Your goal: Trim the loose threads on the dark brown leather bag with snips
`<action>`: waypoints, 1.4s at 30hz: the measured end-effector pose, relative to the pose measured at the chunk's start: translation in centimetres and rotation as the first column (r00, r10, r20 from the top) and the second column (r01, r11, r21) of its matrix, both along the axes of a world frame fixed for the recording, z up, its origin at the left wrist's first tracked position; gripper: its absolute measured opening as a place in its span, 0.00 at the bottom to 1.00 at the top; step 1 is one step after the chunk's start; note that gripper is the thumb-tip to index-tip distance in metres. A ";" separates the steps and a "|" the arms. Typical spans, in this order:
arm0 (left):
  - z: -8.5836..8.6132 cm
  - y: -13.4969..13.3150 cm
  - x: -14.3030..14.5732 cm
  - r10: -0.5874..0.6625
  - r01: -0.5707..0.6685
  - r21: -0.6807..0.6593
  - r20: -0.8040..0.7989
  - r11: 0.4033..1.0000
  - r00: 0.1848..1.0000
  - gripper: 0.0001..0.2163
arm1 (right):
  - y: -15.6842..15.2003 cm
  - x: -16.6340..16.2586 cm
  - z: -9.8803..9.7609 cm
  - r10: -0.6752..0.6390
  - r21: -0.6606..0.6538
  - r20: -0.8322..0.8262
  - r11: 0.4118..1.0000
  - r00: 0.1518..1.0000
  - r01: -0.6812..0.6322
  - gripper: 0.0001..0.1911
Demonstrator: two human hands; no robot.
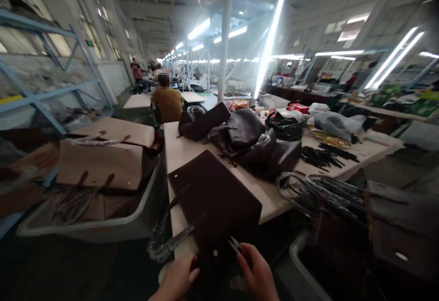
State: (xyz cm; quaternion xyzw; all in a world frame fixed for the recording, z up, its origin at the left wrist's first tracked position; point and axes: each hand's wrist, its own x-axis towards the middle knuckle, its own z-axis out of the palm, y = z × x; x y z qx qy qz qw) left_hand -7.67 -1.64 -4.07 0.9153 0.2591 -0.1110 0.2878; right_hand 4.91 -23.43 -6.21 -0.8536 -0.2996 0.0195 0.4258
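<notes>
Fingers of the right hand pinch small metal snips, tips aimed at the near edge of the dark brown bag. The left hand has its grip closed on that edge, steadying it. The bag lies flat on the surface, overhanging toward the person, its wrapped handles dangling.

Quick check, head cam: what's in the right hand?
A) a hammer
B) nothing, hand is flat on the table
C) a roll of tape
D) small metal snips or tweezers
D: the right hand pinches a small metal tool, its tips at the near edge of the dark brown bag, while the left hand grips that edge beside it.
</notes>
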 end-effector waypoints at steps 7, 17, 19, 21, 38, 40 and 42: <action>-3.9 -2.8 2.7 -0.006 0.003 0.072 0.035 0.997 0.999 0.14 | 2.6 -0.8 -3.4 0.124 -0.196 -0.072 0.971 0.990 -0.136 0.10; -4.7 -2.6 4.0 0.024 -0.017 -0.093 0.077 0.996 0.997 0.05 | 3.1 -1.8 -4.8 0.194 -0.296 -0.021 0.936 0.981 -0.191 0.08; -4.3 -2.8 4.2 0.024 -0.015 -0.110 0.084 0.994 0.996 0.05 | 3.7 -1.8 -4.8 0.195 -0.298 -0.008 0.936 0.981 -0.189 0.07; -4.0 -3.0 4.4 0.017 -0.007 -0.116 0.085 0.993 0.996 0.05 | 3.8 -1.8 -4.8 0.191 -0.300 0.000 0.937 0.982 -0.182 0.06; -4.0 3.9 0.4 -0.079 0.077 -0.072 -0.023 0.994 0.997 0.07 | 4.1 -1.6 -5.6 0.160 -0.417 0.085 0.902 0.983 -0.111 0.08; -4.3 3.8 -0.2 -0.089 0.085 -0.084 -0.042 0.993 0.995 0.07 | 4.0 -1.6 -5.7 0.164 -0.424 0.087 0.899 0.983 -0.112 0.08; -4.4 3.8 -0.9 -0.090 0.085 -0.089 -0.047 0.992 0.995 0.06 | 3.7 -1.5 -5.6 0.156 -0.429 0.094 0.898 0.983 -0.102 0.09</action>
